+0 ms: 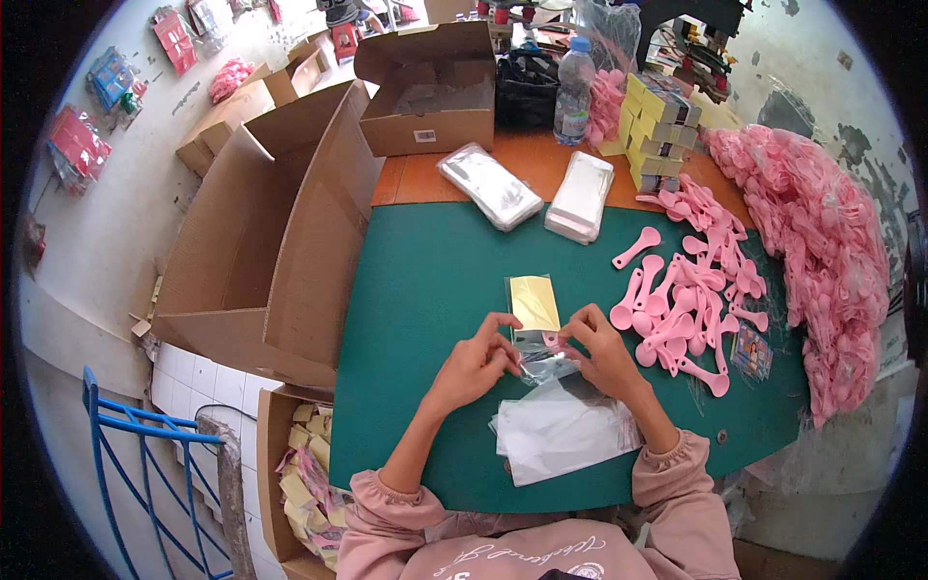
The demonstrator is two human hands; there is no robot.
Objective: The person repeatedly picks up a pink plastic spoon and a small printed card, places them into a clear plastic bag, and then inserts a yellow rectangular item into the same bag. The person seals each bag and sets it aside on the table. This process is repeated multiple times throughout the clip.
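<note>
A small clear plastic bag (547, 366) lies on the green mat (416, 290) in front of me, with a pale yellow card (535, 302) in its far part. A bit of pink shows at the card's near edge, by my right fingers. My left hand (476, 360) pinches the bag's left edge between thumb and fingers. On the opposite side my right hand (601, 350) is closed on the bag, its fingertips partly hidden. Just nearer to me, a spread stack of empty clear bags (565, 435) reaches under my right wrist.
Loose pink spoons (677, 309) are heaped at the right, beside a small picture card (751, 352). Bagged pink spoons (812, 251) pile along the right edge. Two bag bundles (491, 187), a water bottle (574, 92) and card stacks (662, 126) stand behind. A large open carton (319, 232) borders the left.
</note>
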